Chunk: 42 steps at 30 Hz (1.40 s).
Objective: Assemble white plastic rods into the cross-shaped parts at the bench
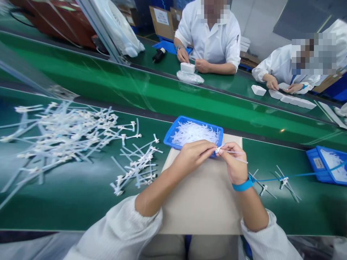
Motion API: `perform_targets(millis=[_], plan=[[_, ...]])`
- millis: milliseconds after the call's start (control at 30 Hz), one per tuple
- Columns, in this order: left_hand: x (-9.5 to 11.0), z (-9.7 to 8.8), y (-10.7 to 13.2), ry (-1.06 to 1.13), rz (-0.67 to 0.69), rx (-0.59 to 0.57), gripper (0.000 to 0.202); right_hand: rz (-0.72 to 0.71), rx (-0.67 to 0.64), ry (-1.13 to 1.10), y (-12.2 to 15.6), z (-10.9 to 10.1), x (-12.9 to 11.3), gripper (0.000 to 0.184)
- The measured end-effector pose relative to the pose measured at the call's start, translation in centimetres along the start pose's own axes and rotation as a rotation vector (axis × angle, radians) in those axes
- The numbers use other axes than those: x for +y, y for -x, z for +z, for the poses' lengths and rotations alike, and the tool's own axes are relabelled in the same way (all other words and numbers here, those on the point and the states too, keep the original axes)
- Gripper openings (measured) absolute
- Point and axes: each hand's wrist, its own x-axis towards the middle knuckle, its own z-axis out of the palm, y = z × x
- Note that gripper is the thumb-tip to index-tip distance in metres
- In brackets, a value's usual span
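My left hand (192, 156) and my right hand (235, 161) meet above a beige work pad (202, 198), and their fingertips pinch a small white plastic tie (218, 149). Its thin strap runs out to the right past my right hand. A blue wrist strap (242, 186) circles my right wrist. Just beyond my hands, a blue tray (173, 131) holds a heap of white plastic ties, and my hands hide its near edge. A large loose pile of similar ties (65, 135) lies on the green bench to the left, with a smaller pile (138, 168) nearer my left arm.
A few loose ties (282, 184) and a blue cord (295, 176) lie right of the pad, beside a second blue tray (316, 162). Beyond a green belt (162, 94), two co-workers in white (208, 39) handle white boxes (292, 99) at another bench.
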Motion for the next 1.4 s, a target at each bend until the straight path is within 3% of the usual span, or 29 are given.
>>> perform_targets(millis=[433,633,833,1033,1233,1400], plan=[[-0.4,-0.5,0.2,-0.023,0.089,-0.019,0.028,0.073,0.007,0.044,0.3,0.4,-0.3,0.019],[-0.3,-0.5,-0.1,0.046,-0.118,-0.08,0.025,0.11,0.034,-0.075,0.2,0.6,0.5,0.027],[0.1,-0.5,-0.7,0.314,-0.372,-0.053,0.015,0.089,0.04,-0.079,0.2,0.4,0.5,0.032],[0.0,-0.7,-0.7,0.334,-0.362,-0.069,0.018,0.046,0.036,-0.015,0.0,0.0,0.7,0.028],[0.0,-0.3,-0.3,0.206,-0.287,-0.045,0.023,0.102,0.043,-0.034,-0.2,0.1,0.5,0.028],[0.2,0.1,-0.2,0.252,-0.322,0.008,0.022,0.149,0.058,-0.146,-0.3,0.5,0.3,0.034]])
